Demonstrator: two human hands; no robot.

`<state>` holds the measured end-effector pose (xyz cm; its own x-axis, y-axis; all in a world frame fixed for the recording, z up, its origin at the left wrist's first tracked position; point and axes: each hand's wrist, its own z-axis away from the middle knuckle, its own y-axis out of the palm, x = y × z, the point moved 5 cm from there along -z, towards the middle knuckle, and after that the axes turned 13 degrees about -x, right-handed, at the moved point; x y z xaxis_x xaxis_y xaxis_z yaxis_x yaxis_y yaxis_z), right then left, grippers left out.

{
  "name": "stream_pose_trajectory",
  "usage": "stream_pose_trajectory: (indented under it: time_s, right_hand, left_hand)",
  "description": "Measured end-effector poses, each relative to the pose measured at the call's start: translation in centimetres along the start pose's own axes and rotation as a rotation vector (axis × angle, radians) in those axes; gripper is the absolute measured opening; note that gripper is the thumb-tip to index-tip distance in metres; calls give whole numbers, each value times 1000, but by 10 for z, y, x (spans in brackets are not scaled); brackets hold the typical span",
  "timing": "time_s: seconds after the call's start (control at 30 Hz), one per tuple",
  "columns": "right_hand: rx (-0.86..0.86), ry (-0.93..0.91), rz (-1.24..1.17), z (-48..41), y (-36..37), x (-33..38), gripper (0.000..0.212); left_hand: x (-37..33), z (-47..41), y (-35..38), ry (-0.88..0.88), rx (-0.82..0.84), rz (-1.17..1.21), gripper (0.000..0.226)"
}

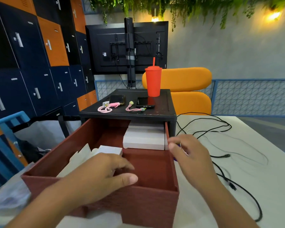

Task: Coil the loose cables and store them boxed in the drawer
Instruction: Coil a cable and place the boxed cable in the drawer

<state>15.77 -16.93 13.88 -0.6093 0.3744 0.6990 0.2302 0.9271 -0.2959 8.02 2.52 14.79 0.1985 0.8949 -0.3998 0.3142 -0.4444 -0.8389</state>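
Left hand [104, 175] over open drawer [155, 199], right hand [189, 153] spread

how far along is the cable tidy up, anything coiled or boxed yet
Done: the red drawer is pulled open, with white boxes inside. In hand: the left hand reaches into the drawer over a small white box; the right hand hovers at the drawer's right wall, seemingly empty. Left: the black cable and white cable lie loose on the table, uncoiled and unboxed.

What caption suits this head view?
Both hands, left and right, reach at the open drawer; cables lie loose beside it.
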Motion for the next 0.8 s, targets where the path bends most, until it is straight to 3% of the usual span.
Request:
stream_pose_trajectory:
  time_s: [0.1, 0.23, 0.4, 0.8]
  right_hand:
    - [55, 39, 227, -43, 15, -18, 34]
    - [170, 33, 434, -84, 40, -37, 48]
    - [278, 31, 530, -112, 62, -52, 50]
    - [208, 37, 513, -107, 69, -50, 46]
  left_hand:
    - [-4, 14, 6, 146, -148, -134, 78]
    - [-2, 28, 21, 357, -380, -342, 65]
    - [-2, 45, 29, 265, -634, -388, 62]
    - [6, 31, 35, 255, -682, -294, 53]
